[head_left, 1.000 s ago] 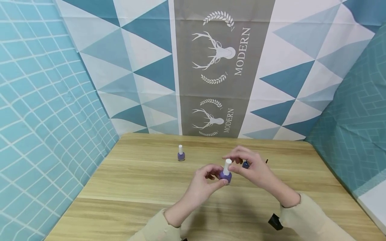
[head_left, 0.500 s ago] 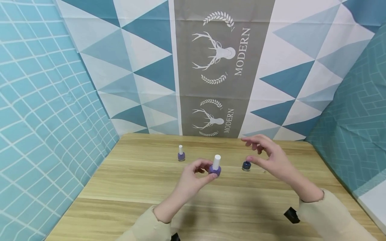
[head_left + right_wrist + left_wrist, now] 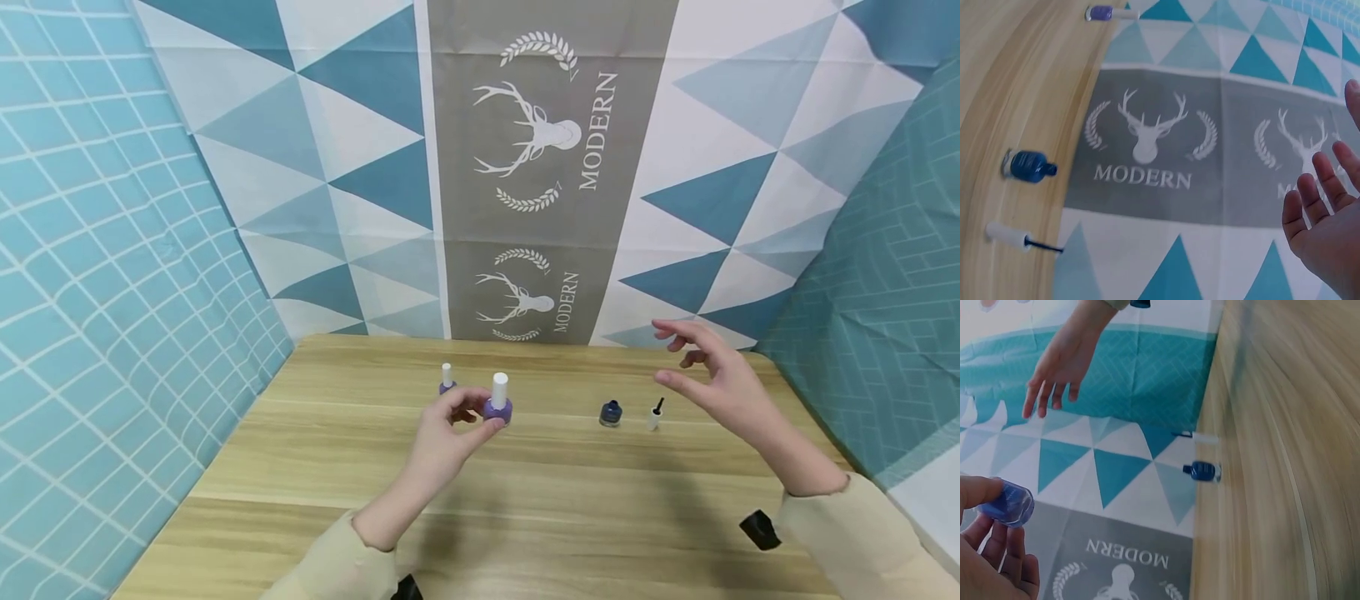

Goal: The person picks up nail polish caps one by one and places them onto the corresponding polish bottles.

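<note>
Between thumb and fingers my left hand pinches a purple nail polish bottle with a white cap, held upright above the table. My right hand is in the air at the right, fingers spread and slightly bent, holding nothing. Below and left of it, an uncapped dark blue nail polish bottle stands on the table. Beside that bottle, its white brush cap stands with the dark brush pointing up. Another purple nail polish bottle, capped, stands farther left, partly hidden by my left hand in the head view.
The wooden table ends at a patterned backdrop cloth behind. Blue tiled cloth hangs at the left and teal cloth at the right. A white surface lies beside the right table edge.
My left hand has carried the purple bottle leftward. My right hand has moved away from it to the right and up, uncovering the dark blue bottle and the brush cap.
</note>
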Demonstrator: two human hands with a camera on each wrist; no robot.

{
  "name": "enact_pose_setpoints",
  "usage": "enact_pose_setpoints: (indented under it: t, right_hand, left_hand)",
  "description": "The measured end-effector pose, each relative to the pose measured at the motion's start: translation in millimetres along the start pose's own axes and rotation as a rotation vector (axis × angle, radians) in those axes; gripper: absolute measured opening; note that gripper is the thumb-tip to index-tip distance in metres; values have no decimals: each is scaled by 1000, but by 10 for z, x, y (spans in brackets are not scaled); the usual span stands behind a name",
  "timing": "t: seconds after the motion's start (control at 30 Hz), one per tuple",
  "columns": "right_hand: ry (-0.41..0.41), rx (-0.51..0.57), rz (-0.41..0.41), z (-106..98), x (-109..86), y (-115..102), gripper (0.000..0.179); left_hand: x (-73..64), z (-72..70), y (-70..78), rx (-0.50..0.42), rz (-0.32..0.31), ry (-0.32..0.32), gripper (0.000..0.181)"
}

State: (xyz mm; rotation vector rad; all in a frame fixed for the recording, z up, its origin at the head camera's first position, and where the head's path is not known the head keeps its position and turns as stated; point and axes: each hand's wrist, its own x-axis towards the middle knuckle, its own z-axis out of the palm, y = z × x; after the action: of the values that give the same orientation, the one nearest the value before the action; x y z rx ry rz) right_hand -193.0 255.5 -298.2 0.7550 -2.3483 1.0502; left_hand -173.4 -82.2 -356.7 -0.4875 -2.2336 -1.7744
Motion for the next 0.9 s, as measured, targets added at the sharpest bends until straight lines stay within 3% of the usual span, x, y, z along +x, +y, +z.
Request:
enact_pose_setpoints:
  t: [0.4, 0.9]
  right_hand:
    - [23, -28, 151, -51, -142, 317, 65]
    - [34, 55, 266, 78, -368, 834, 69]
  left_hand:
    - [33, -260, -188, 82, -17, 114, 28]
    - [102, -529, -490, 150, -124, 207, 29]
